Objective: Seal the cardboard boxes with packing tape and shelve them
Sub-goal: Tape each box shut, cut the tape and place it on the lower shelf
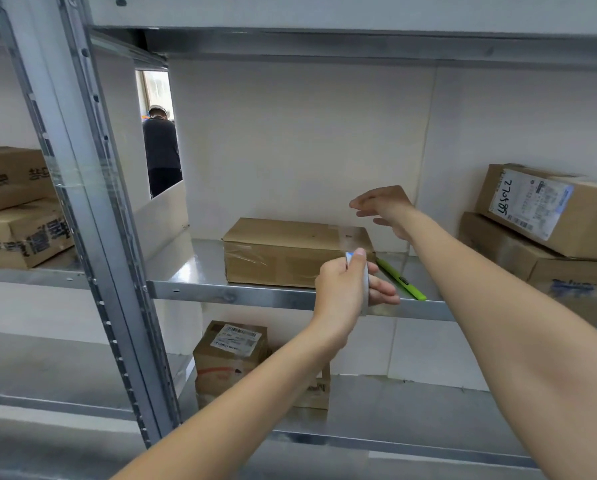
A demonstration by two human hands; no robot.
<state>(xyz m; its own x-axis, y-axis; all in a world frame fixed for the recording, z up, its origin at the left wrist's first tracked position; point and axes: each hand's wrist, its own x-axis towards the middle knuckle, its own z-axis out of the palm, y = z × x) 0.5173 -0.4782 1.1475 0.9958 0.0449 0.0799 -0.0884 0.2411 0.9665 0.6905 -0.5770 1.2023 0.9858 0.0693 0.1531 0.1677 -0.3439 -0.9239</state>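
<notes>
A brown cardboard box (283, 251) wrapped with clear tape lies on the middle metal shelf (220, 296). My left hand (345, 289) grips a roll of clear packing tape (361, 282) in front of the box's right front corner. My right hand (387, 209) hovers above the box's right end, fingers relaxed and pointing left, holding nothing. A green utility knife (402, 280) lies on the shelf just right of the box, partly behind my left hand.
Two stacked labelled boxes (546, 216) stand at the shelf's right. More boxes (16, 209) sit in the left bay, behind a steel upright (92, 209). A labelled box (231, 358) rests on the lower shelf. A person (162, 150) stands beyond a gap.
</notes>
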